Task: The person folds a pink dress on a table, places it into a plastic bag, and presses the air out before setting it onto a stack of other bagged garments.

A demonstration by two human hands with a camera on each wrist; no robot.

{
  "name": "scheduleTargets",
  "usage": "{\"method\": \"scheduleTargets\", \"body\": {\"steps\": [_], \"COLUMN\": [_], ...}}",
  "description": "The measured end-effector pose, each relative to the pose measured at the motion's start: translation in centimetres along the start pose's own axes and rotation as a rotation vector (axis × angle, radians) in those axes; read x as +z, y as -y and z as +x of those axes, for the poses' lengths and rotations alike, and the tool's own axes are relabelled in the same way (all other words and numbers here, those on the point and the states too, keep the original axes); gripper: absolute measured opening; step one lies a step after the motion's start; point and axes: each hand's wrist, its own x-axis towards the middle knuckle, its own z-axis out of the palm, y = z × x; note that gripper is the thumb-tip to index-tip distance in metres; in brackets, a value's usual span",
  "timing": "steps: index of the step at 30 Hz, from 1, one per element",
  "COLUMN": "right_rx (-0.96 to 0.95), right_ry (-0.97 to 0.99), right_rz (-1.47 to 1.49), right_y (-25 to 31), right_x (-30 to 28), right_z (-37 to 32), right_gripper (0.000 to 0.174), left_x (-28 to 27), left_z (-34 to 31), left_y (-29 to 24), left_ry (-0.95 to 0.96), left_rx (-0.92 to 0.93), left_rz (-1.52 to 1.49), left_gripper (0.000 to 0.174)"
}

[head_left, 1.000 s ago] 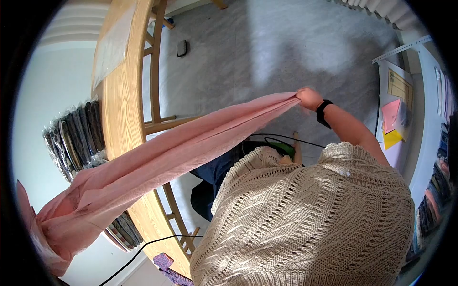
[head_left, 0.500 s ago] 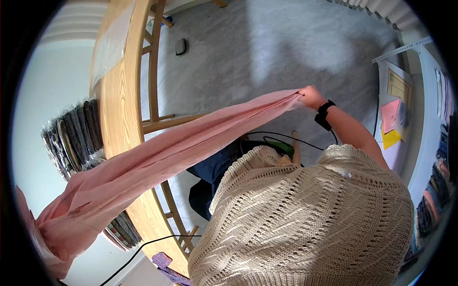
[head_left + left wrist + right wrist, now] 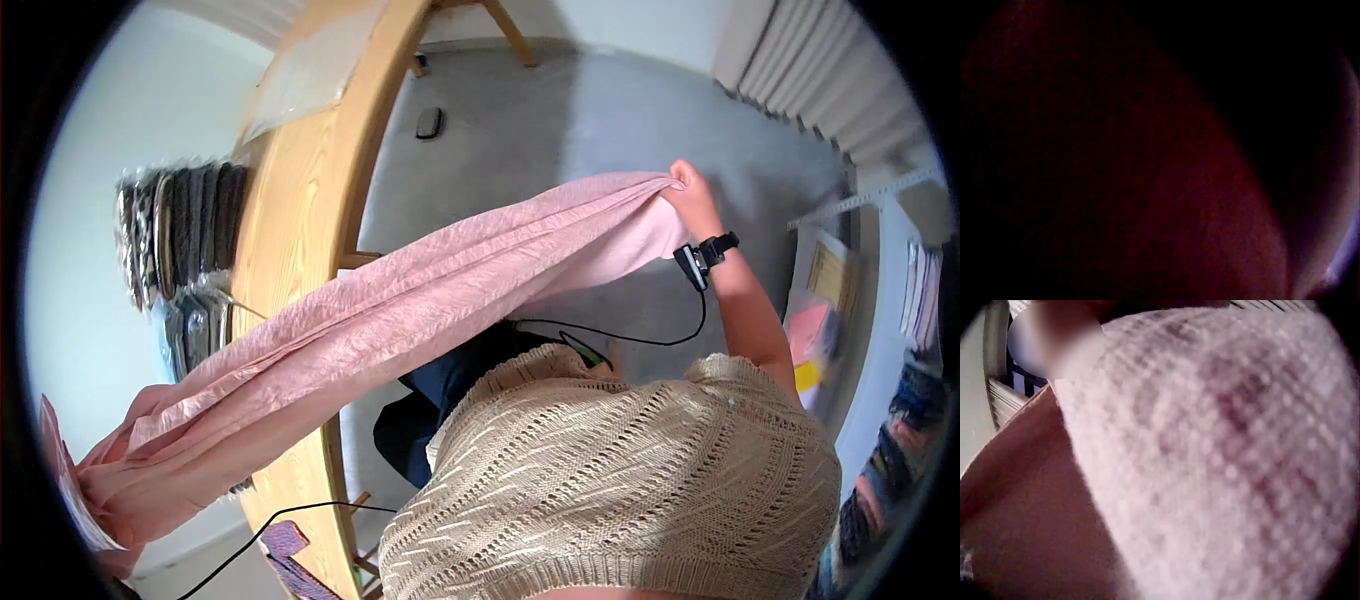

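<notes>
A long pink cloth [image 3: 380, 290], perhaps a scarf, stretches in lengthwise folds across the head view from lower left to upper right. At its upper right end my right hand [image 3: 692, 198] grips the bunched edge, and a flap of the cloth hangs below the fingers. The cloth's lower left end is gathered near the edge of the view. My left hand does not show there. Dark reddish blur [image 3: 1210, 206] fills most of the left wrist view. Pale woven fabric [image 3: 1210, 456] lies very close to the right wrist camera, beside a darker reddish-brown surface [image 3: 1035, 506].
A wooden table [image 3: 300, 190] runs along the left, with a clear plastic sheet [image 3: 315, 65] on it. Dark bagged garments [image 3: 190, 225] stand beyond it. A black cable [image 3: 650, 342] hangs from the right wrist camera. Shelves with folded textiles [image 3: 922, 300] line the right side.
The head view has shifted, bringing more of the curtain and far wall in. My right hand, still gripping the cloth, has moved rightward in view, and the cloth's right end hangs wider.
</notes>
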Motion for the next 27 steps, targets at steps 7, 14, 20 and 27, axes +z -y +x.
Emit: {"method": "scheduleTargets", "body": {"steps": [7, 14, 20, 27], "right_rx": [-0.258, -0.568, -0.979, -1.088], "right_ry": [0.32, 0.032, -0.36, -0.043], "right_rz": [-0.076, -0.206, -0.325, -0.358], "right_y": [9.7, 25.1, 40.6, 47.8], "right_x": [-5.4, -8.3, -7.4, 1.5], "right_z": [7.2, 14.9, 22.6, 16.4], "right_gripper": [0.02, 0.025, 0.034, 0.028], "left_x": [-11.8, -25.1, -30.6, -33.6], "left_z": [-4.5, -15.4, -25.7, -37.3], "left_y": [13.8, 29.1, 38.5, 47.9], "left_ry": [-0.077, -0.161, -0.185, -0.013], "left_rx": [-0.157, -0.336, -0.442, -0.136], "left_rz": [0.112, 0.201, 0.226, 0.89], "left_gripper": [0.04, 0.04, 0.041, 0.044]}}
